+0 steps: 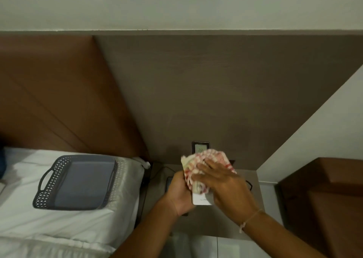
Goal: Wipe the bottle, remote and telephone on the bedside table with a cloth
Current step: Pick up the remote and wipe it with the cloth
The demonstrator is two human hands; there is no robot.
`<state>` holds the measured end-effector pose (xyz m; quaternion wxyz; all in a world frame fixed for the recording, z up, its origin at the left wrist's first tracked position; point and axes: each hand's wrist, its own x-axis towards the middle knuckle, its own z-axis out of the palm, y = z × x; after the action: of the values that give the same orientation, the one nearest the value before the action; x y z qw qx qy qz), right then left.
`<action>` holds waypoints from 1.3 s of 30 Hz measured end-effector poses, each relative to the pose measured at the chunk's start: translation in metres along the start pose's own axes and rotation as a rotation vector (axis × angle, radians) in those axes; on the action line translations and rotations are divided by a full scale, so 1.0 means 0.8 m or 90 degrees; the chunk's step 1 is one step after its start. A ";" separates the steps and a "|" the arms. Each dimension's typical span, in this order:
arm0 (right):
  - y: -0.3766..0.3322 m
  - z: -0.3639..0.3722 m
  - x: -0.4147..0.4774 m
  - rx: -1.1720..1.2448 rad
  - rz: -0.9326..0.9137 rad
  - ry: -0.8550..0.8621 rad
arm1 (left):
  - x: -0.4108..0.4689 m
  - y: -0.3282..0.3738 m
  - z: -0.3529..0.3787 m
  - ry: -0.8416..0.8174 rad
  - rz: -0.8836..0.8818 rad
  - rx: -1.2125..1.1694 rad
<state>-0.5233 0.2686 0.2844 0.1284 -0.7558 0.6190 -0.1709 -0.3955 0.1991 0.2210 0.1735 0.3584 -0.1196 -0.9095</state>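
My left hand (179, 194) grips a long white remote (202, 198) from its left side, holding it lengthwise above the bedside table (253, 187). The remote's small display end (200, 147) pokes out at the top, reading a number. My right hand (222, 181) presses a crumpled red-and-white checked cloth (198, 163) onto the remote's middle, covering most of it. A dark flat object (168, 182), partly hidden behind my left hand, lies on the table with a black cable (167, 168) running to it. No bottle shows.
A grey perforated plastic tray (78, 182) rests on a white pillow (19, 208) of the bed at left. A brown padded headboard (49, 92) and a grey wall panel (206, 90) stand behind. Brown wooden furniture (330, 198) sits at right.
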 end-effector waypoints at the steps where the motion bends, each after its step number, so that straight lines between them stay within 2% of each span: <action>1: -0.003 0.005 -0.012 -0.036 -0.040 -0.012 | -0.001 0.003 -0.003 -0.006 -0.007 0.001; 3: -0.014 0.009 -0.039 -0.092 -0.114 -0.038 | 0.001 0.010 -0.005 -0.005 0.001 0.014; 7: -0.021 -0.004 -0.080 -0.051 -0.188 -0.042 | 0.006 0.022 -0.006 0.013 0.043 0.023; 10: -0.008 -0.024 -0.084 0.138 -0.090 0.116 | 0.006 0.021 -0.011 0.003 0.030 0.014; 12: 0.000 -0.053 -0.066 0.147 0.018 0.232 | 0.001 0.015 -0.010 -0.018 0.022 0.024; 14: 0.007 -0.078 -0.030 0.129 0.075 0.281 | -0.005 0.006 -0.007 -0.037 0.012 0.032; 17: 0.015 -0.078 0.016 0.046 0.107 0.202 | -0.009 -0.006 0.000 -0.065 -0.007 0.045; 20: 0.010 -0.048 0.017 -0.049 0.071 0.120 | -0.010 -0.010 0.005 -0.059 0.002 0.044; 22: -0.014 -0.017 0.015 -0.044 0.048 0.076 | -0.009 -0.010 0.002 -0.053 0.015 0.031; 24: -0.046 0.016 0.000 -0.074 0.049 -0.057 | -0.010 -0.005 -0.004 -0.047 0.010 0.018; 25: -0.053 0.024 -0.015 -0.126 0.061 -0.164 | -0.010 -0.002 -0.007 -0.035 -0.001 0.016; 27: -0.046 0.026 -0.041 -0.130 -0.001 -0.154 | -0.010 0.004 -0.010 -0.008 -0.010 0.024; 28: -0.043 0.020 -0.056 -0.097 -0.055 -0.123 | -0.009 0.006 -0.010 0.004 0.002 0.029; 30: -0.036 0.007 -0.091 -0.125 -0.107 -0.083 | -0.007 0.008 -0.008 0.020 0.042 0.043; 32: -0.045 -0.006 -0.094 -0.037 -0.142 -0.024 | -0.006 0.006 -0.010 0.029 0.048 0.036; 33: -0.042 -0.010 -0.096 0.043 -0.130 0.023 | -0.007 0.005 -0.011 0.029 0.041 0.034; 35: -0.030 -0.027 -0.091 0.105 -0.056 0.155 | -0.009 0.002 -0.016 0.019 0.028 0.048; 38: -0.006 -0.063 -0.053 0.068 0.068 0.266 | -0.015 -0.005 -0.017 0.006 0.014 0.071; 39: -0.003 -0.068 -0.034 0.062 0.095 0.266 | -0.017 -0.008 -0.016 -0.002 0.010 0.072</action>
<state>-0.5491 0.2966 0.3322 0.0463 -0.6490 0.6773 -0.3434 -0.3788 0.2086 0.2177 0.1601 0.3650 -0.1742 -0.9004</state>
